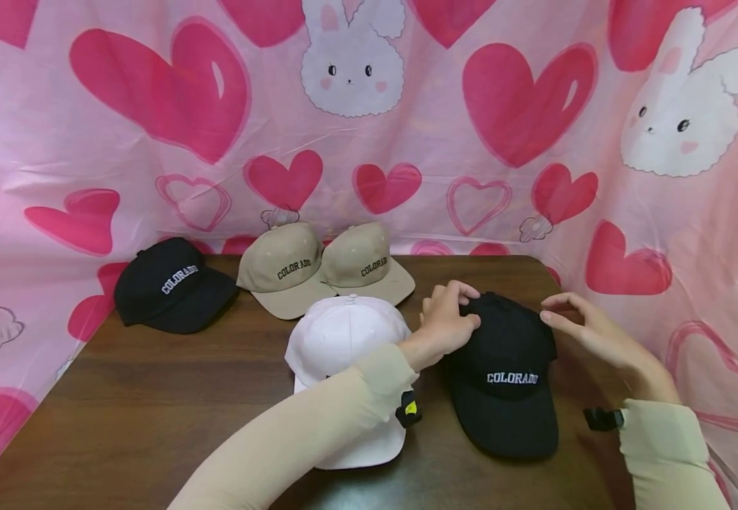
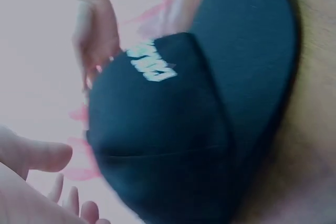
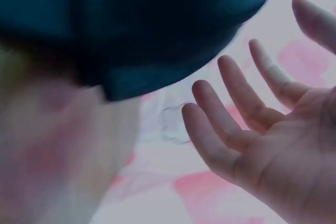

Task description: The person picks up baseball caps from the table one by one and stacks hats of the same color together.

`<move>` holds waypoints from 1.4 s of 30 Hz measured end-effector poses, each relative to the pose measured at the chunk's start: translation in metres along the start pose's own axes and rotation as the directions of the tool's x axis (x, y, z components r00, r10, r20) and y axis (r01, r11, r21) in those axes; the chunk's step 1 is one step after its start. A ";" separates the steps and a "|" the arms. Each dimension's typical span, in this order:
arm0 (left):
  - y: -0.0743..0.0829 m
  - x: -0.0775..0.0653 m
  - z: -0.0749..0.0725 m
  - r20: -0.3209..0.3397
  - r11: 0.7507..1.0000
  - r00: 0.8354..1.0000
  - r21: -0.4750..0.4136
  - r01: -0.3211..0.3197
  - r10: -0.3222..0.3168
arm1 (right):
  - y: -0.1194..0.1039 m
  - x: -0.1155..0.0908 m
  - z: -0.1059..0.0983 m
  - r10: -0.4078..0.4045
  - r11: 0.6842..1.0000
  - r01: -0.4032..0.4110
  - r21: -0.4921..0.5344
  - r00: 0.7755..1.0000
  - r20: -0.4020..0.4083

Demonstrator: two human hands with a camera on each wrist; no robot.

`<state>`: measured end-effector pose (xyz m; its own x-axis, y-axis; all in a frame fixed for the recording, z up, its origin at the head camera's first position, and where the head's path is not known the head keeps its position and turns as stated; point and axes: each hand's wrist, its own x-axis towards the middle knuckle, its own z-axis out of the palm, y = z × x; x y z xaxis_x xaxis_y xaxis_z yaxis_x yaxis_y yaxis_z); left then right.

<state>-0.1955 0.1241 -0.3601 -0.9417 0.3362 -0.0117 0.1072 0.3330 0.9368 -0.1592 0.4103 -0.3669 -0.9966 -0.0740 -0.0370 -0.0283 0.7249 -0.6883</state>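
Note:
A black baseball cap [image 1: 503, 340] with white COLORADO lettering sits on the right part of the table, its brim toward me. At its upper left is my left hand [image 1: 444, 322], fingers bent loosely; the left wrist view shows its thumb and fingers [image 2: 44, 156] apart from the crown. On the other side, my right hand [image 1: 595, 336] stands beside the cap. Its fingers are spread and apart from the fabric in the right wrist view, where the palm [image 3: 294, 145] shows. A white cap [image 1: 343, 326] lies left of the black one, partly hidden by my left forearm.
Two tan COLORADO caps, one on the left [image 1: 282, 269] and one on the right [image 1: 362, 262], stand together at the table's back. Another black cap [image 1: 171, 287] is at the far left. A pink heart-and-rabbit cloth [image 1: 433, 205] hangs behind the wooden table [image 1: 171, 397].

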 end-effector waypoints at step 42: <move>-0.048 -0.077 -0.291 -0.207 0.950 0.951 0.261 -0.171 0.228 | -0.155 -0.010 0.078 -0.483 0.875 0.482 -0.042 0.867 -0.119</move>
<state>-0.2212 -0.1740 -0.3025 -0.9375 0.2130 0.2751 0.3461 0.4891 0.8006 -0.1386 0.2452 -0.3161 -0.8601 -0.3326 0.3867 -0.5080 0.6277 -0.5899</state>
